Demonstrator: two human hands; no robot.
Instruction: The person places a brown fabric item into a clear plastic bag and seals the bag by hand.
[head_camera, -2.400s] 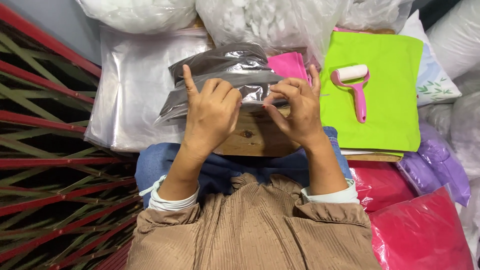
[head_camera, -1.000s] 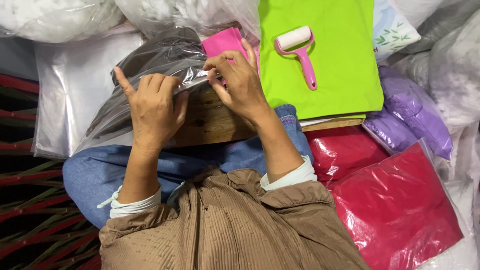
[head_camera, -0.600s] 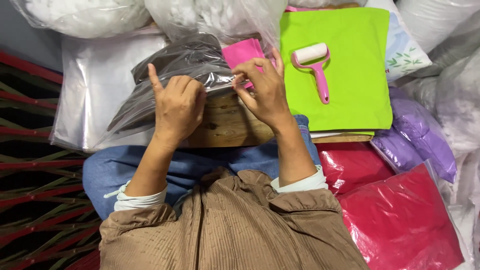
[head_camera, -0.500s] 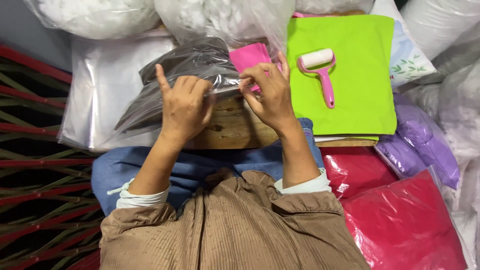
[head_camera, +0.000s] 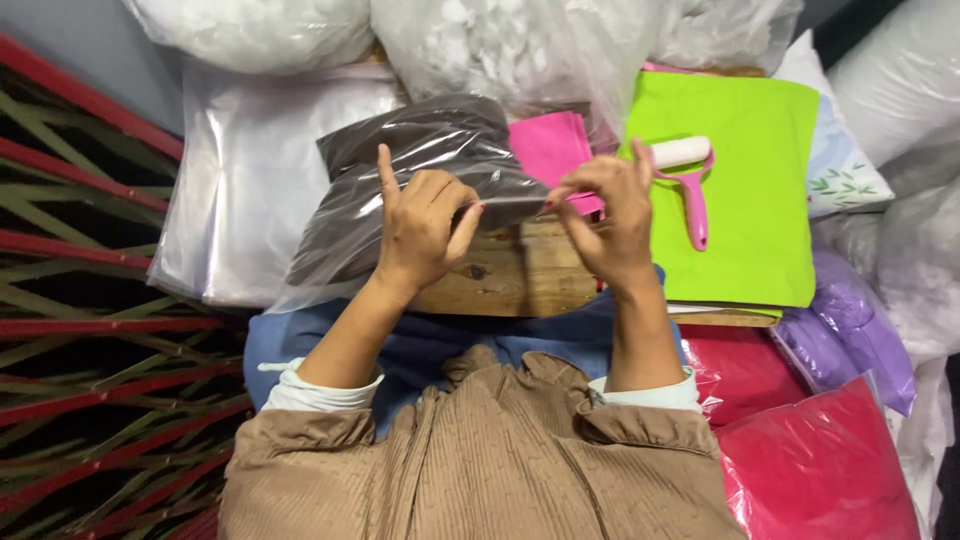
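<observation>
A clear plastic bag (head_camera: 400, 170) with a dark folded cloth inside lies tilted over a wooden board (head_camera: 520, 275) on my lap. My left hand (head_camera: 420, 225) pinches the bag's near edge, index finger raised. My right hand (head_camera: 605, 220) pinches the same edge a little to the right, fingers closed on the plastic. A pink folded cloth (head_camera: 550, 150) lies just beyond my right hand.
A lime green cloth (head_camera: 745, 210) with a pink-handled lint roller (head_camera: 685, 170) on it lies at right. A stack of clear plastic bags (head_camera: 240, 190) lies at left. Bags of white stuffing (head_camera: 520, 50) stand behind. Red (head_camera: 820, 470) and purple (head_camera: 850, 330) packed bags sit at lower right. A red-green patterned mat (head_camera: 90, 300) is at left.
The view has shifted slightly. My hands have drawn a little apart along the bag's edge; the bag with the dark cloth stays on the board.
</observation>
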